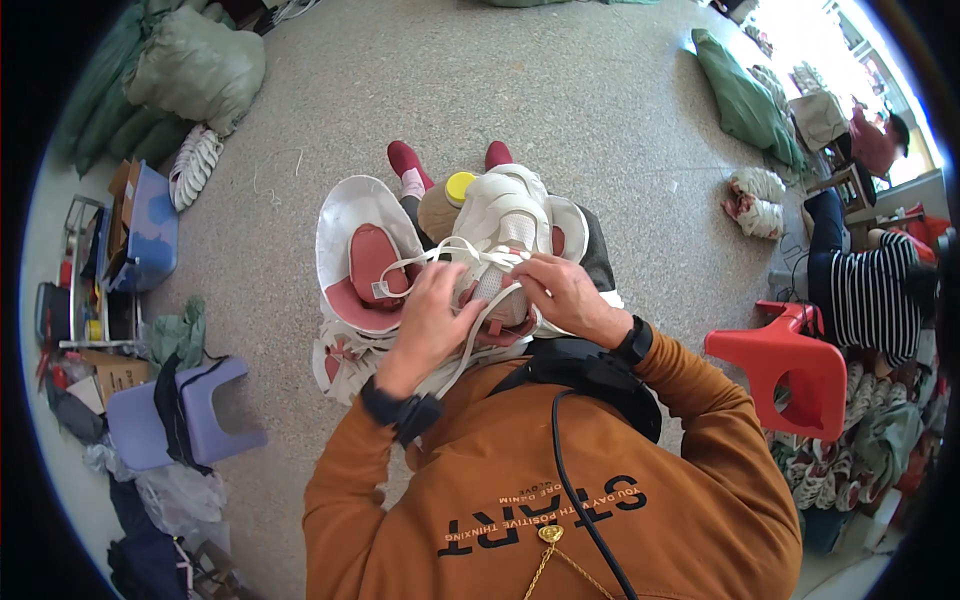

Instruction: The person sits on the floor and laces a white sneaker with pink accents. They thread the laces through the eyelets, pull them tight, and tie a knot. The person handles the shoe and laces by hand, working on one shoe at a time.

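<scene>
A white shoe upper with a mesh tongue and pink lining lies across my lap, toe pointing away from me. White shoelace runs through its eyelets and loops out to the left. My left hand is on the left side of the lacing, fingers bent around the lace, with the thumb by the tongue. On the right side, my right hand pinches the lace beside the eyelets. Left of the shoe, another white piece with pink lining rests against my leg. More white shoe parts lie beneath my left wrist.
A yellow-lidded container stands between my legs. On the left are a purple stool, a blue bin and stuffed sacks. To the right stand a red stool, bundled shoe parts and a person in stripes.
</scene>
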A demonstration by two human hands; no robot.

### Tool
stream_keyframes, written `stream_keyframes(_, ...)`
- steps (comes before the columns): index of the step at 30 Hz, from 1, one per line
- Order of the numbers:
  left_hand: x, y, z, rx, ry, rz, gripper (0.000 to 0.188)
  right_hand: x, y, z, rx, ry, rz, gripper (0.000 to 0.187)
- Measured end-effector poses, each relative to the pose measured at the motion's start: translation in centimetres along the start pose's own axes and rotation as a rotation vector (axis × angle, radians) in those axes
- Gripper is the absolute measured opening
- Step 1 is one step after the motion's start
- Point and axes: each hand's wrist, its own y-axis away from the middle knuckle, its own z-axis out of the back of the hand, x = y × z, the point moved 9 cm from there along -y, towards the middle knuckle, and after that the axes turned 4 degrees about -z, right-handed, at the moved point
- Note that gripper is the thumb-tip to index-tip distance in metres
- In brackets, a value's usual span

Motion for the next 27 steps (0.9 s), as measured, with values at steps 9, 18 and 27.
stream_keyframes(9,1.1,-0.9,-3.2,-0.059,-0.187,-0.097,0.033,-0.4,-1.7,-3.9,0.065,0.185,-0.105,0.02)
stream_keyframes(18,2.2,-1.3,-4.0,-0.089,-0.171,-0.086,0.019,-0.5,-2.3,-3.9,-0.08,0.189,0.008,0.017)
stream_keyframes(27,4.1,-1.6,-2.8,-0.111,0.216,0.106,0.01,-0.6,-3.7,-4.5,-0.053,0.4,0.001,0.021)
